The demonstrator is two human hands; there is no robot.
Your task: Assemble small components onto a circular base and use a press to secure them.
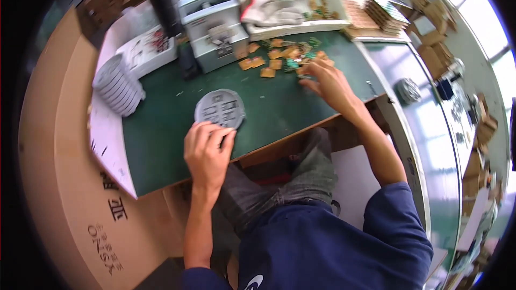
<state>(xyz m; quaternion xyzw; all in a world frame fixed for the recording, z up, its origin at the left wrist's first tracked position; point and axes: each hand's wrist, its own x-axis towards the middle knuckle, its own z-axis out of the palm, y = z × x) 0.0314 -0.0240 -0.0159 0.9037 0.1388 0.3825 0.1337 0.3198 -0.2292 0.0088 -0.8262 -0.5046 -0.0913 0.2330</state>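
My left hand [207,147] is at the near rim of a round grey plastic disc [219,106], its fingers curled over the edge and thumb at the right side. Dark rectangular recesses mark the disc's upper face, which lies on the green tabletop. Farther right, my right hand [326,82] reaches to a loose pile of small parts, thumb and index finger apart at its near edge. Square orange-brown pieces [267,72] make up much of the pile, with small green pieces [293,63] among them. The right fingertips partly hide the parts beneath.
A stack of grey round discs [119,87] leans at the left. Behind stand a white box of small parts [153,48], a grey two-part bin [217,43] and a white tray with gloves [293,28]. A dark post [156,0] rises beside the bin. Brown cardboard [59,145] borders the left.
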